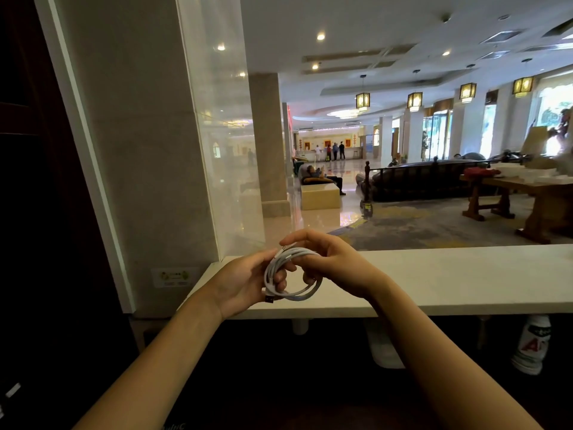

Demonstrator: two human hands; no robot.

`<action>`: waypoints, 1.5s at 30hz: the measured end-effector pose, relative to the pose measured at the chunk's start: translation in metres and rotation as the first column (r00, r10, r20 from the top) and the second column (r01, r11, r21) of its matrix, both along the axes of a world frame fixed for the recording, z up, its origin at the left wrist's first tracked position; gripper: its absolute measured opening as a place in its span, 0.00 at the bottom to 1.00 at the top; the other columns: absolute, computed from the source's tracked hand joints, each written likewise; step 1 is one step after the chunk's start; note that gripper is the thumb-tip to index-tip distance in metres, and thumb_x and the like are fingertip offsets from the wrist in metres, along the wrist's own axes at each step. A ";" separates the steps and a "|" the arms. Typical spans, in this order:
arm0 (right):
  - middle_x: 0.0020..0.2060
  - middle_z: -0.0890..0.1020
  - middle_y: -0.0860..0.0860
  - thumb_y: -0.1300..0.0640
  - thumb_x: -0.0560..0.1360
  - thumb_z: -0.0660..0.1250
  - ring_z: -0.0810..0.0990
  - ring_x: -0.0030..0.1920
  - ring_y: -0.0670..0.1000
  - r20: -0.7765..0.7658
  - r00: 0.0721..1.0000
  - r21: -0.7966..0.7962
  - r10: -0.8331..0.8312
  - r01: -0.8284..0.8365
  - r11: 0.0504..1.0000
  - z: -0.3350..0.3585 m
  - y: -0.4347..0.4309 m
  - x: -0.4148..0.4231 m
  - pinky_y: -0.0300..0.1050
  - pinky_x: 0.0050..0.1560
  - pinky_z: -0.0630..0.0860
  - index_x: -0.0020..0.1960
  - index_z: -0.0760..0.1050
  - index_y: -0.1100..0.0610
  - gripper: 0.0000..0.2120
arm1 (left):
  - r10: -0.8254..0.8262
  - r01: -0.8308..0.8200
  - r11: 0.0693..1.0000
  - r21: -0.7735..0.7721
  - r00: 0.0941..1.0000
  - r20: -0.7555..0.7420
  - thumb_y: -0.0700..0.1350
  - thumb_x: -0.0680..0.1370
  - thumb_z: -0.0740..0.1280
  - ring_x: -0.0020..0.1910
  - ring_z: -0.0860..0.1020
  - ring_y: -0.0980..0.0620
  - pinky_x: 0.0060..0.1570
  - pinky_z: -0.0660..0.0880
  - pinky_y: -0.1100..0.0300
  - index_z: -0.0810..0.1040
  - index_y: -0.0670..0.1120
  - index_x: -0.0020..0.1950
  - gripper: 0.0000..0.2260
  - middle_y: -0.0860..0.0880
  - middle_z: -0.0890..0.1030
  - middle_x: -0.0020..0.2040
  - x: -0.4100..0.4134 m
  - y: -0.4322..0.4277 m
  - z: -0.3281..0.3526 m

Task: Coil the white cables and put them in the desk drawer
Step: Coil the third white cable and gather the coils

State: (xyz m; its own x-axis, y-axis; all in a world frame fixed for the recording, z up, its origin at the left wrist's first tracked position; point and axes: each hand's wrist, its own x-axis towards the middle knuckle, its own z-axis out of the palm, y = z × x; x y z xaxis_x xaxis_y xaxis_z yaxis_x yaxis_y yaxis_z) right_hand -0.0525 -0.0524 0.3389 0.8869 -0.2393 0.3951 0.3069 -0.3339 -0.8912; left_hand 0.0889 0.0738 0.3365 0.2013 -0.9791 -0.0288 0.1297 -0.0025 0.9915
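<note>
Both forearms are reaching in from the bottom edge and meeting at centre frame, above the near lip of the pale counter ledge.

Left hand is gripping the white cable. Its fingers are curling through the loops from the left; the thumb is not readable behind the bundle. Right hand is closing on the same coil from the right. Its lower fingers are hooking through the ring, while the uppermost one is lying straighter over the top strands. Neither hand is slack.

Cable is sitting between the two hands as several stacked loops, apparently held clear of the ledge. Dark USB plug is sticking out at the lower left of the coil, just under the left fingers.

Judgement: the coiling step is looking nearly done for this cable. Loops are formed and only the plug end is showing loose. The next move is calling for tucking or wrapping that end so the loops are not springing apart. After that, the coil is needing to go to one hand so the other is free for the drawer.

No drawer is showing in frame; the dark area below the ledge is too dim to read. No other cables are showing.
</note>
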 end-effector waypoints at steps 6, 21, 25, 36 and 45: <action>0.36 0.78 0.49 0.64 0.76 0.62 0.73 0.30 0.45 0.019 0.993 0.026 -0.113 0.112 0.993 -0.010 0.003 0.002 0.38 0.32 0.73 0.57 0.75 0.57 0.11 | 0.192 -0.191 0.981 -0.030 0.981 0.034 0.46 0.80 0.58 0.32 0.80 0.51 0.35 0.79 0.58 0.76 0.41 0.53 0.12 0.46 0.81 0.33 -0.010 0.001 -0.004; 0.33 0.77 0.48 0.59 0.78 0.61 0.72 0.27 0.45 0.019 0.988 0.019 -0.156 0.156 0.988 -0.006 0.006 -0.001 0.37 0.28 0.71 0.49 0.76 0.56 0.05 | 0.345 -0.307 0.935 -0.179 0.904 0.251 0.41 0.78 0.62 0.29 0.78 0.54 0.28 0.74 0.64 0.81 0.44 0.42 0.09 0.50 0.81 0.31 -0.015 0.000 -0.008; 0.34 0.78 0.47 0.61 0.77 0.62 0.73 0.29 0.44 -0.023 0.993 0.007 -0.118 0.119 0.993 -0.005 0.004 -0.001 0.37 0.31 0.72 0.49 0.76 0.56 0.05 | 0.378 -0.348 0.923 -0.166 0.902 0.211 0.41 0.78 0.61 0.26 0.76 0.54 0.34 0.72 0.57 0.82 0.43 0.42 0.10 0.49 0.79 0.29 -0.013 -0.005 -0.011; 0.38 0.79 0.50 0.60 0.76 0.64 0.72 0.32 0.46 0.001 0.987 0.034 -0.160 0.159 0.987 -0.018 0.002 0.004 0.39 0.35 0.73 0.55 0.76 0.61 0.09 | 0.377 -0.396 0.898 -0.192 0.917 -0.130 0.39 0.78 0.57 0.26 0.67 0.53 0.33 0.65 0.58 0.79 0.39 0.39 0.13 0.47 0.71 0.26 -0.020 -0.019 -0.024; 0.36 0.80 0.51 0.58 0.75 0.66 0.74 0.30 0.48 0.057 0.946 -0.089 -0.319 0.323 0.942 -0.019 0.001 0.008 0.41 0.34 0.73 0.52 0.78 0.59 0.07 | 0.255 -0.295 0.946 -0.134 0.933 -0.252 0.40 0.79 0.58 0.26 0.70 0.55 0.36 0.68 0.59 0.76 0.38 0.51 0.10 0.46 0.73 0.32 -0.021 -0.018 -0.021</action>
State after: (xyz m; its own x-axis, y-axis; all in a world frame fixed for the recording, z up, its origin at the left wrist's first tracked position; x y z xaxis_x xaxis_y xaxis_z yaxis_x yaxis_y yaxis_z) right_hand -0.0444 -0.0511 0.3203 0.7519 -0.4677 0.4647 0.2052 -0.5038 -0.8391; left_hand 0.0683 0.0560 0.3151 0.4708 -0.8806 0.0530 0.3244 0.2287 0.9178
